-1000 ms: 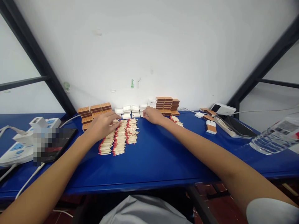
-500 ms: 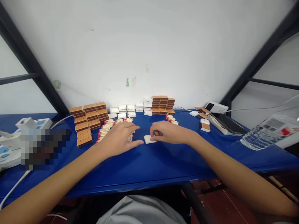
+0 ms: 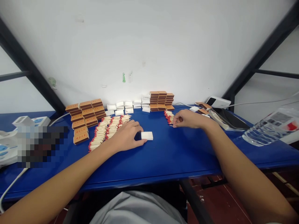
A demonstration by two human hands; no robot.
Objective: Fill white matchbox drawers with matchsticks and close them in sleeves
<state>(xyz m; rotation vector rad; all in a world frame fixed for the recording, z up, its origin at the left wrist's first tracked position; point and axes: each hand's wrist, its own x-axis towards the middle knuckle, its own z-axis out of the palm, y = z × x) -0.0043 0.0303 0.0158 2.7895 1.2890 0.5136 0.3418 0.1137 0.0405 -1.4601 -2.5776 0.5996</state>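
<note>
A small white matchbox tray (image 3: 147, 135) lies on the blue table (image 3: 163, 155). My left hand (image 3: 127, 136) grips its left end between thumb and fingers. Just left of that hand, rows of red-tipped matches (image 3: 106, 130) are laid out. My right hand (image 3: 187, 119) has moved off to the right and pinches at a smaller pile of matches (image 3: 169, 117); whether it holds any is hard to tell. Against the wall sit more white trays (image 3: 123, 105) and two stacks of brown matchbox sleeves (image 3: 85, 113) (image 3: 161, 99).
A power strip with a charger (image 3: 21, 123) and a blurred device (image 3: 39, 144) lie at the left. At the right are loose boxes (image 3: 202, 110), a white power bank (image 3: 218, 102), a phone (image 3: 230, 119) and a plastic bottle on its side (image 3: 268, 130).
My right hand brought a white tray from the back row to the table's middle, then let go and moved right to the small match pile. My left hand left the matches and took the tray.
</note>
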